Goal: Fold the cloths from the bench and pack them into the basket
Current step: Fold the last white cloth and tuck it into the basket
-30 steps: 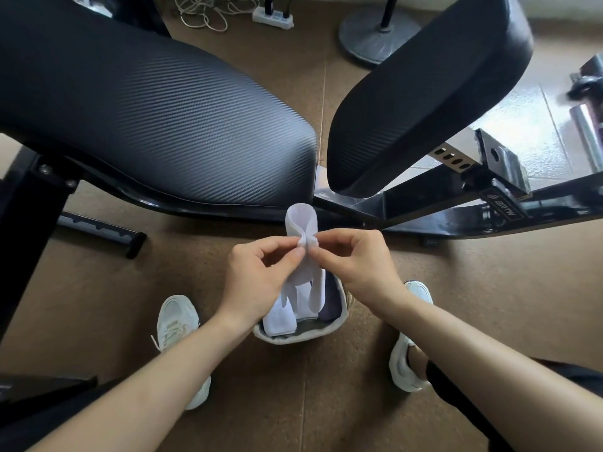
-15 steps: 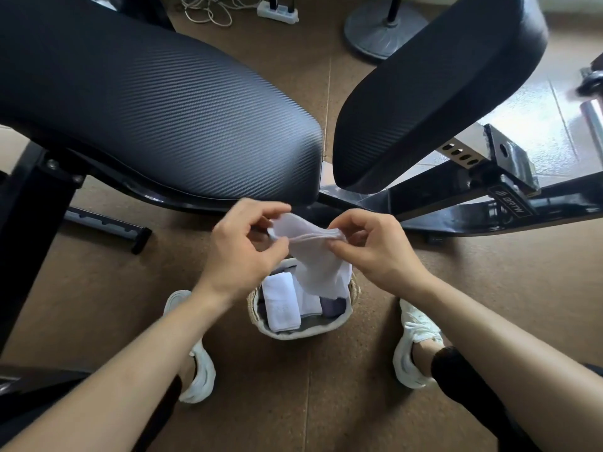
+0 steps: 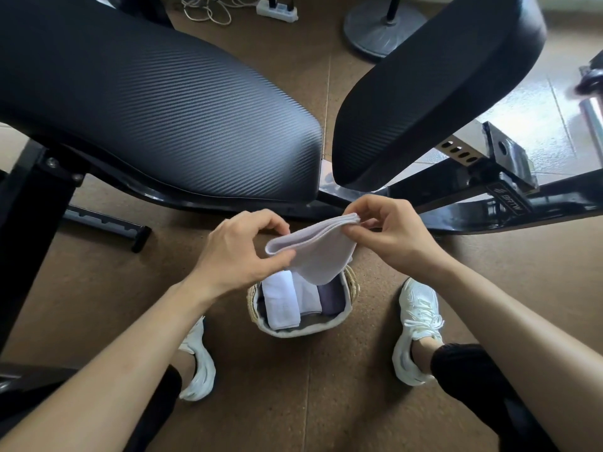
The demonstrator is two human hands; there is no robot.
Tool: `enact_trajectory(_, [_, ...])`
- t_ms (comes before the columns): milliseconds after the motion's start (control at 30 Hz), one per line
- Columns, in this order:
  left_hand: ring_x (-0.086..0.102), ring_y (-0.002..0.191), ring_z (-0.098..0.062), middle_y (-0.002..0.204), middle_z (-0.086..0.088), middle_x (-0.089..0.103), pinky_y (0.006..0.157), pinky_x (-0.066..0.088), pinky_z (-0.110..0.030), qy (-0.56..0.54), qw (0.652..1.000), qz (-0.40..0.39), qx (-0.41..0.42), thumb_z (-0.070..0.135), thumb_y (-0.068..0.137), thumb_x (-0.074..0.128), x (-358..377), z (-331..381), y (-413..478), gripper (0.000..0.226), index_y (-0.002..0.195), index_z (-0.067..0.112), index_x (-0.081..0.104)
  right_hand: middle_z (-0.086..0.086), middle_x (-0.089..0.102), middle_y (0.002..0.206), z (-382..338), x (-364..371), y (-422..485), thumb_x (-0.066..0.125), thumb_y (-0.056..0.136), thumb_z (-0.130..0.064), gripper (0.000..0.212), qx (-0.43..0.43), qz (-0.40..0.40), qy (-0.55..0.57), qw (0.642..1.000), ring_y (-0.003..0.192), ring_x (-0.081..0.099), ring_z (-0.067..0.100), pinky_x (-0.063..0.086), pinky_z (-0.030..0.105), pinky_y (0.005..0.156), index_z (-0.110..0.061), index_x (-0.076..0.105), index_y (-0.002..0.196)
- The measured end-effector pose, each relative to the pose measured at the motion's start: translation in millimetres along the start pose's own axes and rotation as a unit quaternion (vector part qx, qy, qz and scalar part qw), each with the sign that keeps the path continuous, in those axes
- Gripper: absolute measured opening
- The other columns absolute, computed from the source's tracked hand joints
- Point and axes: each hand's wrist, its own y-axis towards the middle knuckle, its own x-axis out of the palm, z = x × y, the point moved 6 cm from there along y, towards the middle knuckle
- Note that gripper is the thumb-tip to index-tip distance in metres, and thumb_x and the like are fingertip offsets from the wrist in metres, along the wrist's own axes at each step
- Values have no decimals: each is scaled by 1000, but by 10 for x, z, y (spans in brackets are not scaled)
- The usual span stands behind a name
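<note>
A pale lilac folded cloth [image 3: 318, 252] hangs between my two hands, just above the basket. My left hand [image 3: 238, 252] pinches its left corner between thumb and fingers. My right hand [image 3: 391, 236] pinches the upper right corner, which sits higher. The small woven basket [image 3: 305, 329] stands on the floor between my feet. Inside it lie a white folded cloth [image 3: 280, 303], a second white one and a purple cloth [image 3: 331, 298]. The black padded bench [image 3: 163, 109] spans the upper view with nothing lying on it.
The bench's black steel frame [image 3: 489, 197] runs across the floor behind my hands. My white shoes [image 3: 419, 324] flank the basket. A fan base [image 3: 381, 24], a power strip [image 3: 277, 9] and cables lie on the brown floor further back.
The cloth went from a narrow upright loop to a wide folded band stretched between my hands. My hands moved apart, the right one rising. The view tipped down toward the basket.
</note>
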Motion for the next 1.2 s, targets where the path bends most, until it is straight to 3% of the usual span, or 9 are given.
enact_trajectory(67, [60,102,-4,108,22,64,88,50,-36,30,998,-50,0,60,69,79,81,21,-4,56,116,36,61,1,74,90,-21,-2,0,72,92,-9,5,-5,-2,18,1000,81,66,3,56,25,77,-12,72,96])
enact_trajectory(167, [62,91,-8,94,18,69,81,55,-44,48,999,-7,11,55,75,66,81,20,6,35,100,31,70,-1,74,90,-27,2,11,72,92,-11,4,-9,-8,18,1000,81,66,3,55,23,76,-13,72,96])
enact_trajectory(300, [70,93,-10,95,15,75,81,58,-43,-87,995,57,4,41,80,73,-13,-63,25,22,96,26,77,-6,73,87,40,-91,45,72,92,-10,7,0,23,-11,1000,82,66,3,53,25,80,-18,71,94])
enact_trajectory(400, [71,93,-9,96,8,76,84,59,-29,-206,976,62,-14,24,83,82,-36,-7,29,17,98,18,77,-11,71,85,68,-144,62,72,91,-12,10,1,37,-64,997,82,65,4,55,34,86,-22,69,92])
enact_trajectory(567, [69,86,-7,92,9,75,74,56,-23,-267,961,65,-28,30,82,76,-16,10,47,17,96,22,74,-12,70,89,36,-77,50,71,87,-11,14,-10,14,-121,992,88,65,5,55,38,89,-24,68,92])
enact_trajectory(667, [69,87,-8,94,8,74,75,58,-27,-281,958,53,-23,31,82,75,11,39,45,18,97,22,74,-13,70,98,-71,6,17,75,78,-9,29,-35,-18,-141,989,94,65,5,55,34,87,-24,67,103])
enact_trajectory(800, [70,88,-13,94,2,75,79,59,-30,-300,954,27,5,26,82,77,87,128,59,23,101,13,74,-5,71,110,-324,278,-58,84,73,-24,58,-145,-52,-233,960,101,65,13,48,35,91,-20,63,128])
enact_trajectory(967, [70,86,-8,92,2,76,76,57,-24,-348,937,35,-21,23,82,75,82,106,66,21,101,13,75,-4,68,117,-415,408,-111,74,86,-15,55,-179,-58,-209,960,104,65,17,55,41,83,-27,52,135])
enact_trajectory(1200, [72,99,-9,101,7,78,83,56,-21,-337,941,-9,-23,26,88,68,106,73,84,20,107,22,74,-10,67,117,-358,400,-139,72,91,-15,34,-167,-100,-179,965,109,63,8,55,36,88,-28,64,122])
